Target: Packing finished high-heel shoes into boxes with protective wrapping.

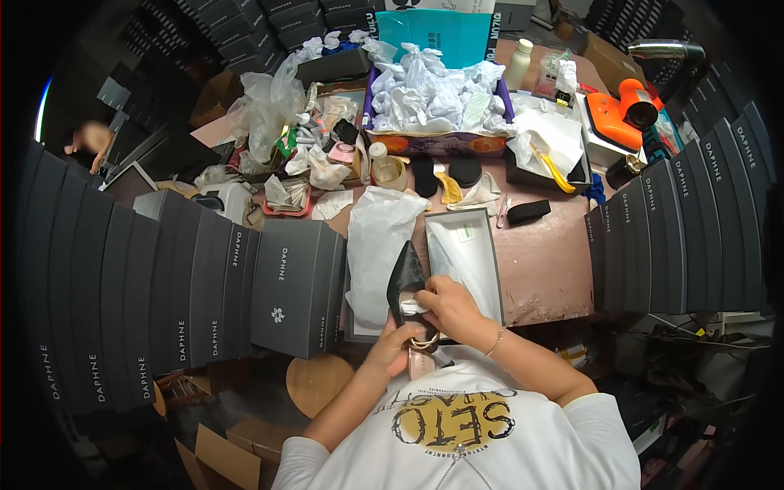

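A black shoe (pixel 403 272) with a pointed toe is held in front of my chest, its toe aimed away from me. My left hand (pixel 390 349) is closed around its rear part, near the pale insole and a light strap or band. My right hand (pixel 451 309) bends over the shoe's opening, fingers drawn together at a crumpled white paper wad (pixel 411 307) partly inside the shoe. Beneath the shoe, a white tissue sheet (pixel 377 237) lies over a grey box. Beside it sits an open grey shoebox (pixel 495 282) with white paper inside.
Stacked dark shoeboxes (pixel 296 273) wall the left side, and more shoeboxes (pixel 653 237) line the right. A purple carton (pixel 441 144) full of crumpled paper stands at the back. An orange tool (pixel 614 122), a black sponge-like block (pixel 529 212) and a jar (pixel 389 171) are on the table.
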Tool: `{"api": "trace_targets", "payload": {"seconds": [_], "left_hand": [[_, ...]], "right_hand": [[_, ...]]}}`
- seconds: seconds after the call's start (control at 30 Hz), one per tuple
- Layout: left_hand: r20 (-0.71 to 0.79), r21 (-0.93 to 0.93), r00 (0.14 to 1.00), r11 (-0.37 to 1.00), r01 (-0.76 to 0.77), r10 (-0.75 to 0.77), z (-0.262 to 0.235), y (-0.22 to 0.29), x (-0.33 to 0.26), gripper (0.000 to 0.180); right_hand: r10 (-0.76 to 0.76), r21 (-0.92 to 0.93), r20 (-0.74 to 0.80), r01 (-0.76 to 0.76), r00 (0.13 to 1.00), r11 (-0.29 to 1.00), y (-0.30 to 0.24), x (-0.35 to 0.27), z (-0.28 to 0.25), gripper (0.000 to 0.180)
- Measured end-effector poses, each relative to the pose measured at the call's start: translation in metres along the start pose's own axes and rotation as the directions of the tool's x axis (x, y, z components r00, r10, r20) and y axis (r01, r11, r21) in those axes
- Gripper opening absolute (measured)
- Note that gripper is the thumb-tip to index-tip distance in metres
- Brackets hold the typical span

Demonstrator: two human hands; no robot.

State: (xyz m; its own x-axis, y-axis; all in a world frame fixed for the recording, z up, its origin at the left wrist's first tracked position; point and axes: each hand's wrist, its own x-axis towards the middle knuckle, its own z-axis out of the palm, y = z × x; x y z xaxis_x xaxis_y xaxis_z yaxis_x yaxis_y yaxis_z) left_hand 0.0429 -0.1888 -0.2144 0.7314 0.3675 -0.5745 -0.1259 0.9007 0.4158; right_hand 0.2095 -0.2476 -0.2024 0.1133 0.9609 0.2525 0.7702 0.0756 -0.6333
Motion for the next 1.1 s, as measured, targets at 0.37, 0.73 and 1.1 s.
{"api": "trace_targets", "payload": {"seconds": [0.37, 0.73, 1.1], "left_hand": [[-0.015, -0.027, 0.999, 0.998, 0.049, -0.049, 0.011, -0.009, 0.006, 0.046], [-0.058, 0.113, 0.988, 0.984, -0.137, 0.144, 0.021, -0.027, 0.01, 0.054], [-0.763, 0.176, 0.372, 0.724, -0.667, 0.528, -0.066, -0.144, -0.13, 0.053]], "right_hand": [[0.08, 0.098, 0.128, -0.093, 0.988, 0.991, -0.005, -0.003, -0.012, 0.018], [0.184, 0.402, 0.122, -0.218, 0.975, 0.889, 0.041, 0.029, 0.006, 0.106], [-0.303, 0.605, 0.634, -0.213, 0.712, 0.767, 0.025, 0.0, 0.062, 0.042]]}}
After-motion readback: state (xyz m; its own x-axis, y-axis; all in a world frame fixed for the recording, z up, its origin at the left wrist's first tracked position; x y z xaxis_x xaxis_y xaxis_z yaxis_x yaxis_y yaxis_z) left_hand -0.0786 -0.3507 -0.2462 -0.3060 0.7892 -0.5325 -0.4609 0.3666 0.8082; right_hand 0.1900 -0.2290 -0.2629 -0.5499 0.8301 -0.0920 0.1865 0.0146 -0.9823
